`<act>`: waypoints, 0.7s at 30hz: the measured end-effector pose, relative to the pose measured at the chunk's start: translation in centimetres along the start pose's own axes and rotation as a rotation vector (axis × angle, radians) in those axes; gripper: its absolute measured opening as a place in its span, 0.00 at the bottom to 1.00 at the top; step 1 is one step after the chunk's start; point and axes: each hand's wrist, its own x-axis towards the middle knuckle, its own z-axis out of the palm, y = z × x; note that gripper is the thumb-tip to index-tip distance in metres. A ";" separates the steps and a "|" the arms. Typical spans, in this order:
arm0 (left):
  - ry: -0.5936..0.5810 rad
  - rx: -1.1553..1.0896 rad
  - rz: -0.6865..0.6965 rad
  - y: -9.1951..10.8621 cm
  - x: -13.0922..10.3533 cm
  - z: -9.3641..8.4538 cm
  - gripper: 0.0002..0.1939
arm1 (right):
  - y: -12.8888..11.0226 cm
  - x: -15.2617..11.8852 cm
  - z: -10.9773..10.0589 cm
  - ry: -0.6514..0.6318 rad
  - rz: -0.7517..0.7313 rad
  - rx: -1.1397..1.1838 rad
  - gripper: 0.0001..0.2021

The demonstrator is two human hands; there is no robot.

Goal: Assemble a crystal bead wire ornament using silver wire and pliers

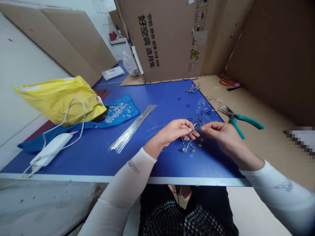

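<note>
Both of my hands meet over the front middle of the blue table [169, 167]. Thumb and fingers of my left hand [176, 131] pinch a looped wire strand with clear beads [185, 149], which hangs below the fingertips. My right hand [219, 133] pinches at the other side of the same beaded wire. Just beyond the fingers lie several small black rings [200, 115]. To the left is a bundle of straight silver wires [135, 127]. Pliers with green handles [248, 120] rest on the cardboard to the right.
Clear beads [118, 111] lie on a blue cloth bag [133, 106] beside a yellow bag [64, 101]. A white power strip [51, 149] with its cord sits front left. Orange-handled scissors [227, 82] lie at the back right. A large cardboard box [172, 42] stands behind.
</note>
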 end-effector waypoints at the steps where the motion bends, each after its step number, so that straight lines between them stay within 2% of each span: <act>1: 0.002 0.004 0.002 0.0 0.0 -0.1 0.02 | 0.1 0.0 0.0 -0.001 -0.007 -0.009 0.16; 5: 0.005 0.015 -0.002 0.0 0.0 -0.2 0.02 | 0.1 0.2 0.0 0.016 -0.042 -0.041 0.16; 11: 0.004 0.016 -0.009 0.0 0.1 -0.1 0.02 | -0.4 0.2 0.0 0.132 -0.122 -0.090 0.16; 16: 0.010 0.024 -0.021 0.2 0.0 0.0 0.02 | -0.5 0.2 0.1 0.072 -0.175 -0.140 0.14; 21: -0.001 0.061 -0.032 0.3 -0.2 0.2 0.04 | 0.6 0.6 -0.2 0.037 -0.176 -0.084 0.12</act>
